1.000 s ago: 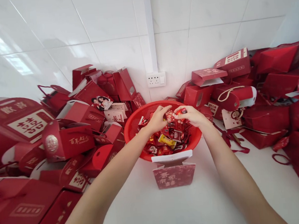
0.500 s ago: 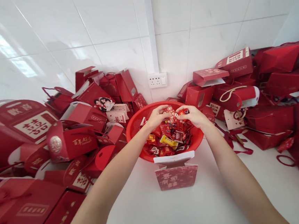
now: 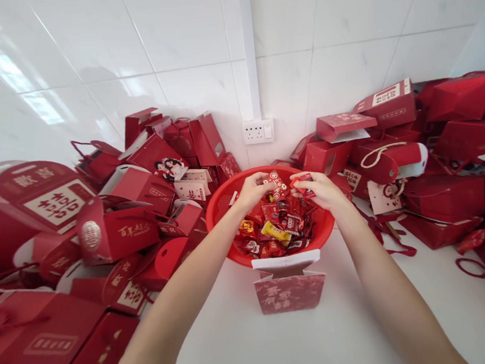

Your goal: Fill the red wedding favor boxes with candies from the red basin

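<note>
Both hands are over a red plastic basket point(image 3: 216, 207) full of wrapped candies point(image 3: 275, 231), mostly red with a yellow one among them. My left hand point(image 3: 254, 192) is closed on a red packet point(image 3: 275, 185) with a white flower-like pattern. In my right hand point(image 3: 317, 188), the fingers pinch red wrapped candies point(image 3: 303, 184), one of them a brighter orange-red. A gap separates the two hands. Just in front of the basket stands a red paper gift box point(image 3: 290, 294), upright, its top open and a white inner flap point(image 3: 285, 259) leaning toward the basket.
Heaps of red gift boxes point(image 3: 119, 229) lie on the left, with more red boxes point(image 3: 441, 198) piled on the right. Behind the basket is a white tiled wall with a socket point(image 3: 258, 131). A white tabletop point(image 3: 239, 341) lies under everything.
My right hand has drawn slightly away from my left, bringing the red candies in its fingers into clearer view. The patterned packet stays in my left hand. The view has shifted slightly.
</note>
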{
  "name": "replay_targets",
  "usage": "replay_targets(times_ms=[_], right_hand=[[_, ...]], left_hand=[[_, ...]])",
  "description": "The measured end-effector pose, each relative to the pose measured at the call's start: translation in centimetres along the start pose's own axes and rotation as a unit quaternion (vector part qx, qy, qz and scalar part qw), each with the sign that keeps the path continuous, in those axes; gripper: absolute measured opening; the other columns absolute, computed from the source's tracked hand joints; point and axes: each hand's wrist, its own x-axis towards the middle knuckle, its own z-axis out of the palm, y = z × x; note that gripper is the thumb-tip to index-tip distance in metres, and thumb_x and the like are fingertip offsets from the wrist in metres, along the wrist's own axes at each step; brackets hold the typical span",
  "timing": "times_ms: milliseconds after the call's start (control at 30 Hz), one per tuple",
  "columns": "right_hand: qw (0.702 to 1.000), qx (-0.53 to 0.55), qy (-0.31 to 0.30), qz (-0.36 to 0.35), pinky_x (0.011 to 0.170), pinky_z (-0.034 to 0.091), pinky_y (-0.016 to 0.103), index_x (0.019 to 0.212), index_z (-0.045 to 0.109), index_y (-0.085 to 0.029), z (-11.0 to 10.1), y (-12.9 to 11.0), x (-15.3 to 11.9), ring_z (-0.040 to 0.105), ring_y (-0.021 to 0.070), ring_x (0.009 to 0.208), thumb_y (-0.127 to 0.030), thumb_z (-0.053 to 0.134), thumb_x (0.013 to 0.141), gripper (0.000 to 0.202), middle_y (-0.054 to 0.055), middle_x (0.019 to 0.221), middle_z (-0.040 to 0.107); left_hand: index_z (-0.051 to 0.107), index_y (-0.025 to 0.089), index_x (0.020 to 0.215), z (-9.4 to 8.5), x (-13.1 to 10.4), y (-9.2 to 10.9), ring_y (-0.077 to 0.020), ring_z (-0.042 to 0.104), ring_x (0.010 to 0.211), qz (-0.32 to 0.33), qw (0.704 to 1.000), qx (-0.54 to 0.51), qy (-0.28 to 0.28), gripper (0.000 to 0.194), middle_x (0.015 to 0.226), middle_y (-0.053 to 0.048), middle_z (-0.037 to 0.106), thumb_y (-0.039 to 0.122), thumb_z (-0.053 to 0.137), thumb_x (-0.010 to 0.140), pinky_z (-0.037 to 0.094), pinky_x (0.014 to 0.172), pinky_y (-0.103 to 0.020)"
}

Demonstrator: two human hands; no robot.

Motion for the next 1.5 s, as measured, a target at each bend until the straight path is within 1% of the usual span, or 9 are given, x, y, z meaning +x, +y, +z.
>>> replay_targets(times_ms=[167, 300, 433, 767, 967, 1033, 1200, 1300, 1500], right_hand=[[1.000, 0.004, 0.005, -0.004, 0.063, 0.053, 0.028, 0.087, 0.074, -0.018, -0.1, -0.4, -0.4, 0.065, 0.0145, 0.068, -0.022, 0.090, 0.053, 0.038, 0.002, 0.078, 0.072], [1.000, -0.017, -0.016, -0.013, 0.059, 0.049, 0.028, 0.087, 0.076, -0.019, -0.2, -0.6, -0.4, 0.061, 0.0129, 0.062, -0.027, 0.089, 0.053, 0.037, 0.000, 0.074, 0.071], [0.999, -0.035, -0.029, -0.014, 0.059, 0.049, 0.029, 0.089, 0.075, -0.020, -0.3, -0.4, -0.3, 0.060, 0.0128, 0.058, -0.027, 0.089, 0.052, 0.040, -0.002, 0.071, 0.070], [0.996, -0.084, -0.016, -0.003, 0.057, 0.053, 0.029, 0.087, 0.070, -0.020, 0.3, 0.2, -0.2, 0.063, 0.0145, 0.058, -0.020, 0.093, 0.046, 0.047, -0.003, 0.068, 0.070], [0.997, -0.070, -0.021, 0.005, 0.055, 0.054, 0.027, 0.088, 0.071, -0.019, 0.4, 0.1, -0.4, 0.064, 0.0141, 0.059, -0.013, 0.093, 0.047, 0.047, -0.002, 0.070, 0.070], [0.999, -0.035, -0.020, 0.015, 0.055, 0.054, 0.025, 0.088, 0.072, -0.018, 0.4, -0.1, -0.4, 0.065, 0.0133, 0.059, -0.011, 0.089, 0.051, 0.041, -0.002, 0.072, 0.070], [0.999, 0.026, 0.000, 0.030, 0.059, 0.057, 0.027, 0.088, 0.071, -0.020, 0.0, -0.2, 0.1, 0.067, 0.0136, 0.057, -0.006, 0.071, 0.063, 0.028, -0.002, 0.072, 0.070], [0.999, 0.039, 0.005, 0.032, 0.065, 0.060, 0.030, 0.086, 0.071, -0.020, -0.1, 0.0, 0.4, 0.070, 0.0155, 0.062, -0.007, 0.065, 0.066, 0.025, 0.000, 0.077, 0.073], [0.999, 0.039, -0.011, 0.021, 0.066, 0.060, 0.026, 0.089, 0.075, -0.021, 0.0, -0.1, 0.1, 0.069, 0.0135, 0.070, -0.010, 0.071, 0.072, 0.021, 0.000, 0.085, 0.076]], left_hand=[[0.072, 0.013, 0.083, -0.3, -0.1, 0.0, -0.0197, 0.067, 0.082, 0.031, 0.998, 0.004, -0.063, 0.035, 0.084, -0.003, 0.074, 0.034, 0.084, 0.058, 0.052, 0.086, -0.035], [0.072, 0.013, 0.073, -0.5, -0.4, 0.3, -0.0179, 0.065, 0.073, 0.018, 0.992, 0.051, -0.113, 0.028, 0.072, -0.001, 0.071, 0.033, 0.084, 0.058, 0.050, 0.076, -0.032], [0.071, 0.013, 0.075, -0.4, -0.5, 0.5, -0.0171, 0.064, 0.072, 0.019, 0.988, 0.046, -0.149, 0.026, 0.074, -0.002, 0.072, 0.032, 0.081, 0.059, 0.049, 0.075, -0.031], [0.068, 0.014, 0.078, 0.0, -0.4, 0.1, -0.0157, 0.059, 0.075, 0.032, 0.985, 0.062, -0.159, 0.031, 0.077, -0.001, 0.067, 0.044, 0.074, 0.071, 0.045, 0.073, -0.029], [0.068, 0.013, 0.082, -0.3, -0.3, -0.2, -0.0160, 0.060, 0.073, 0.026, 0.980, 0.051, -0.190, 0.039, 0.077, -0.001, 0.068, 0.045, 0.083, 0.066, 0.046, 0.073, -0.030], [0.066, 0.013, 0.078, -0.4, -0.3, -0.2, -0.0153, 0.059, 0.071, 0.031, 0.982, 0.046, -0.181, 0.038, 0.074, 0.000, 0.066, 0.045, 0.083, 0.066, 0.045, 0.070, -0.029], [0.061, 0.015, 0.074, -0.5, 0.0, -0.4, -0.0155, 0.057, 0.072, 0.058, 0.993, 0.048, -0.089, 0.036, 0.074, 0.001, 0.063, 0.043, 0.081, 0.066, 0.045, 0.072, -0.030], [0.063, 0.014, 0.077, -0.5, 0.1, -0.6, -0.0173, 0.060, 0.076, 0.060, 0.994, 0.043, -0.086, 0.033, 0.078, 0.000, 0.065, 0.041, 0.080, 0.066, 0.046, 0.078, -0.032], [0.066, 0.015, 0.079, -0.5, 0.0, -0.3, -0.0189, 0.061, 0.078, 0.060, 0.996, 0.035, -0.062, 0.030, 0.079, 0.000, 0.068, 0.038, 0.079, 0.066, 0.047, 0.080, -0.033]])
